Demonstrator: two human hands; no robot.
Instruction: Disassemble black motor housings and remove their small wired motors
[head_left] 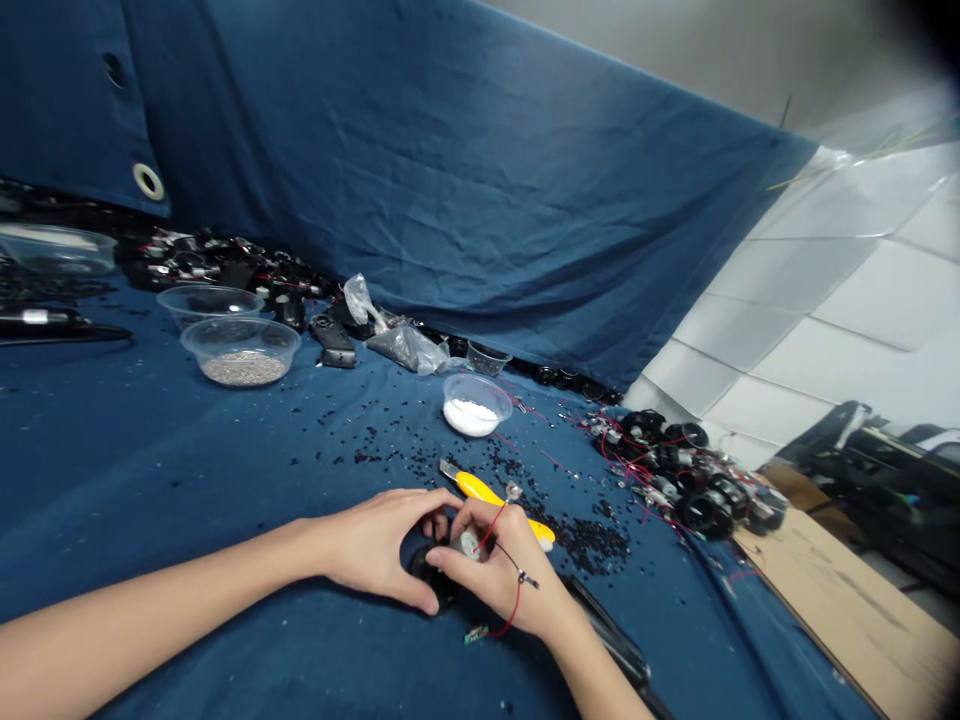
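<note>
My left hand wraps around a round black plastic part resting on the blue cloth. My right hand pinches a small silver electric motor against that part. Red and black wires run from the motor to a small green circuit board lying near my right wrist. Just beyond my hands lies a yellow utility knife, partly hidden by my right hand. The inside of the black part is hidden by my fingers.
Black granules are scattered over the blue cloth. Farther back stand clear bowls of white powder and grey granules. Several black round parts with red wires are heaped to the right, beside a cardboard sheet.
</note>
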